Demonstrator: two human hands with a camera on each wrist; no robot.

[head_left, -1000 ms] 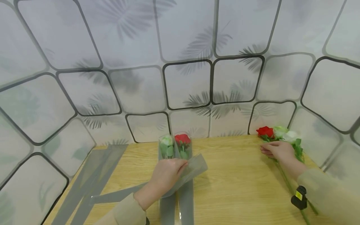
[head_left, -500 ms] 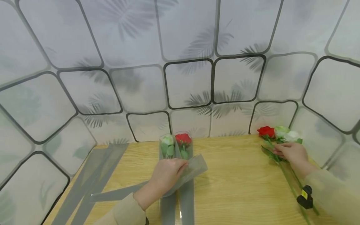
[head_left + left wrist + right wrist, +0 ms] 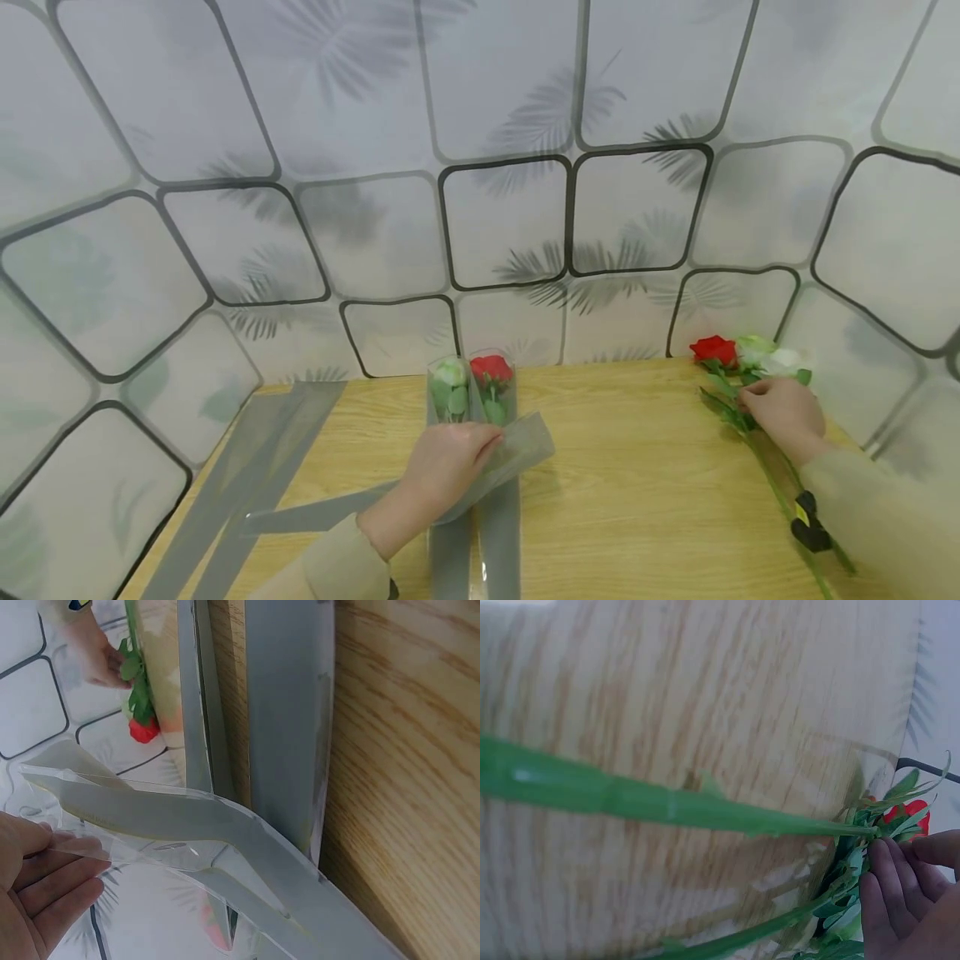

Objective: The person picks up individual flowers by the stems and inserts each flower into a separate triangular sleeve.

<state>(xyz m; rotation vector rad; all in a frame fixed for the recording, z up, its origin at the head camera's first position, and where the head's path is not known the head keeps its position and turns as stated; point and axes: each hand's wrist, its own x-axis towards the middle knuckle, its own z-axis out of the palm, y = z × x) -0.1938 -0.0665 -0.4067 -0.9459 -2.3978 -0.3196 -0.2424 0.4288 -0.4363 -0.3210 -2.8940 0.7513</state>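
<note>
In the head view my left hand (image 3: 453, 467) pinches the open end of a long clear-and-grey flower sleeve (image 3: 528, 446) between thumb and fingers. The sleeve lies slantwise over two wrapped roses, one green-white (image 3: 448, 375) and one red (image 3: 491, 368); its film (image 3: 150, 810) spreads open in the left wrist view. At the far right, my right hand (image 3: 783, 412) pinches the stem of a loose red rose (image 3: 715, 350) just below its leaves. Its green stem (image 3: 727, 814) runs to my fingertips in the right wrist view. Pale green (image 3: 753, 346) and white roses (image 3: 782, 361) lie beside it.
Several flat grey sleeves (image 3: 247, 483) lie overlapped on the left of the wooden table (image 3: 615, 492). A patterned fabric wall (image 3: 502, 225) rises behind the table and along both sides.
My right hand has moved slightly right and toward me over the loose roses, its fingers closing on the red rose's stem. My left hand and the sleeve have stayed in place.
</note>
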